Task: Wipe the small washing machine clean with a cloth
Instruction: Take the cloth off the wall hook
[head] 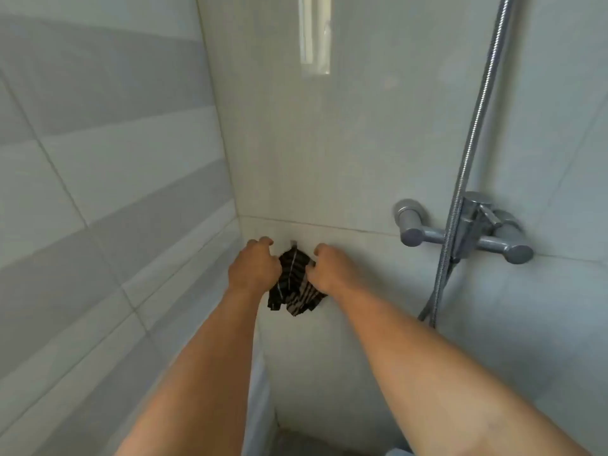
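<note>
A dark cloth (294, 284) with pale stripes hangs against the tiled wall from a small hook (293, 242) near the corner. My left hand (253, 266) grips the cloth's left edge with curled fingers. My right hand (332, 268) pinches its right edge. Both arms reach forward at chest height. No washing machine is in view.
A chrome shower mixer tap (464, 230) juts from the wall to the right, with a metal hose (473, 133) running up and a loop hanging below it. Tiled walls meet in a corner (227, 166) just left of the cloth. A bright reflection (314, 34) shows high up.
</note>
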